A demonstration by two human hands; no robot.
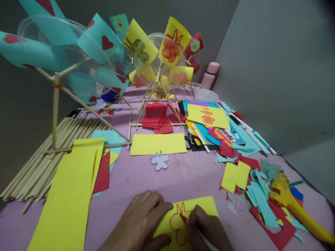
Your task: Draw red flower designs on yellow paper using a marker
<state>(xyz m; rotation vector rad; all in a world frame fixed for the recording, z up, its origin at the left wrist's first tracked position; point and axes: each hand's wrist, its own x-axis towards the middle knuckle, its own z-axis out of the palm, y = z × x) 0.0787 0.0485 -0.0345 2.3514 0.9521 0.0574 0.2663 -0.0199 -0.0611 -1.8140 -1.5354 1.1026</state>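
Observation:
At the front of the table lies a yellow paper sheet (205, 202) bearing a red butterfly outline. My left hand (142, 221) rests on its left part, fingers spread and flat on the paper. A red marker (183, 218) is pinched in my right hand (206, 226), its tip on the drawing at the right side of the butterfly. My right hand covers part of the outline. Farther back, a pale butterfly cutout (160, 161) lies just in front of a blank yellow strip (158, 143).
Yellow strips (65, 195) and wooden sticks (34, 160) lie left. Stick-and-disc wheels with yellow cups (174, 42) and blue cups (99, 38) stand behind. Scissors (195, 141), markers (251, 134), paper scraps (264, 198) and a yellow glue gun (298, 205) lie right.

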